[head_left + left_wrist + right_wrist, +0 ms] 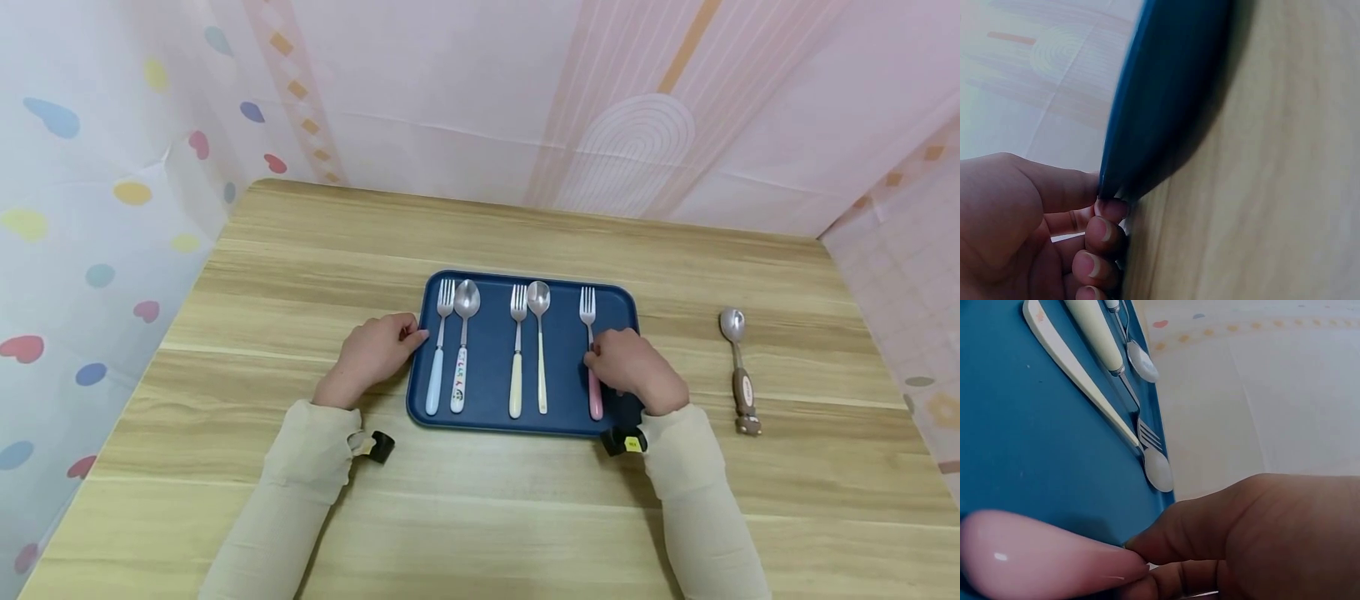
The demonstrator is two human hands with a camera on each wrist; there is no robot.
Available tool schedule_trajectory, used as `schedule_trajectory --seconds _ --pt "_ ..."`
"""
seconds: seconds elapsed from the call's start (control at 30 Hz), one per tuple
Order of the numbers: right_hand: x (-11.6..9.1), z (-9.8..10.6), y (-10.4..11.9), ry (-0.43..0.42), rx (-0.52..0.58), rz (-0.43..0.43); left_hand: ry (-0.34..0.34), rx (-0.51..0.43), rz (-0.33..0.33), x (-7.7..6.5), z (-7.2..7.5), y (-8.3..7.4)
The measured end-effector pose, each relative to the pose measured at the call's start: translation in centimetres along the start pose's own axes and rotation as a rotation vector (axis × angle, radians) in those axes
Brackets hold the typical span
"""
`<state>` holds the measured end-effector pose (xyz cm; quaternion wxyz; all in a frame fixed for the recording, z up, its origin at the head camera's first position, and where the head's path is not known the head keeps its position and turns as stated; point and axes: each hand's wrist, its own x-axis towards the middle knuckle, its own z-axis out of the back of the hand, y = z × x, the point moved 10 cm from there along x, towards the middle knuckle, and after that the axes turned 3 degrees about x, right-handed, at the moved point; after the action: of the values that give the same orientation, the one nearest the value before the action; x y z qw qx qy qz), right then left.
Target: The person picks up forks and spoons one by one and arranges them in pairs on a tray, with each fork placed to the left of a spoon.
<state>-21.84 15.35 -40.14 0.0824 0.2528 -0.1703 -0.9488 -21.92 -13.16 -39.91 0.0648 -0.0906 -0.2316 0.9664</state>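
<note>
A dark blue tray (491,358) lies on the wooden table with forks and spoons side by side on it. My left hand (378,348) pinches the tray's left rim between thumb and index finger. In the right part of the tray, my right hand (633,367) pinches a fork (596,400) with a pink handle. Its tines point to the far side and its neck is partly covered by my fingers. A yellow-handled fork (516,379) and a slim cream-handled spoon (542,367) lie mid-tray. At the left are a blue-handled fork (435,383) and a panda-patterned spoon (459,379).
Right of the tray, on the table (525,517), lies a spoon (741,387) with a brown, animal-shaped handle. A patterned curtain (450,100) hangs behind the table and along both sides.
</note>
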Motion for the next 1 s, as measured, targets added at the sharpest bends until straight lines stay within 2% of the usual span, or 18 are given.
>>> schedule_trajectory --seconds 0.43,1.0 --pt "-0.04 -0.58 -0.19 0.032 -0.009 -0.024 -0.004 0.008 0.0 0.03 -0.08 0.09" --pt "-0.53 -0.19 -0.18 0.026 -0.014 -0.033 0.001 0.013 0.003 0.12 -0.05 0.08"
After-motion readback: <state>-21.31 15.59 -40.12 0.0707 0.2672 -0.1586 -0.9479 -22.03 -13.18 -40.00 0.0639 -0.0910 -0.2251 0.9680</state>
